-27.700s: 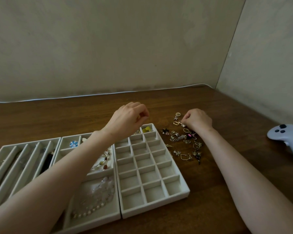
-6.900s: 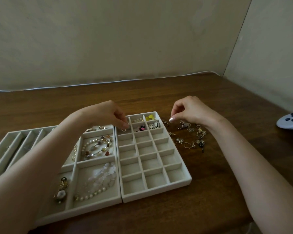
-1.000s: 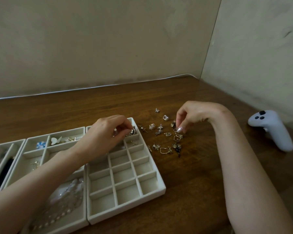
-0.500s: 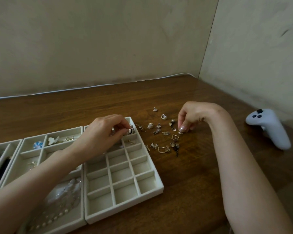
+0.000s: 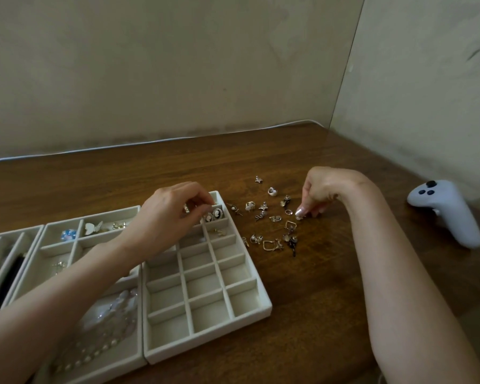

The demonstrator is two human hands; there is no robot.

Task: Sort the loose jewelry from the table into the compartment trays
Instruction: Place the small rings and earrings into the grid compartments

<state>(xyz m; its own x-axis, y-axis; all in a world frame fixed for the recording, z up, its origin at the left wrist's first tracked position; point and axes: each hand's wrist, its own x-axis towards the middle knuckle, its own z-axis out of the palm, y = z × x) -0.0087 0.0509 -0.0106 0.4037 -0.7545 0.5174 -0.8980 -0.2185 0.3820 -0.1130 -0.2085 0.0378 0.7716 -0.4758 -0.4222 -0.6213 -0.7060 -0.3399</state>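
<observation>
You are sorting loose jewelry, small gold and silver studs, stars and hoops, lying scattered just right of the white grid tray, which is sitting flat against the wider tray. Two black cameos are resting in a far right-column compartment. Your left hand is pinching a small metal piece there; your right hand is pinching a pale piece.

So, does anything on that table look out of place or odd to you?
Only the white game controller, lying apart on the right side of the table: it is no jewelry. The loose jewelry scattered beside the compartment tray is simply not yet sorted. Nothing looks spilled or broken.
</observation>
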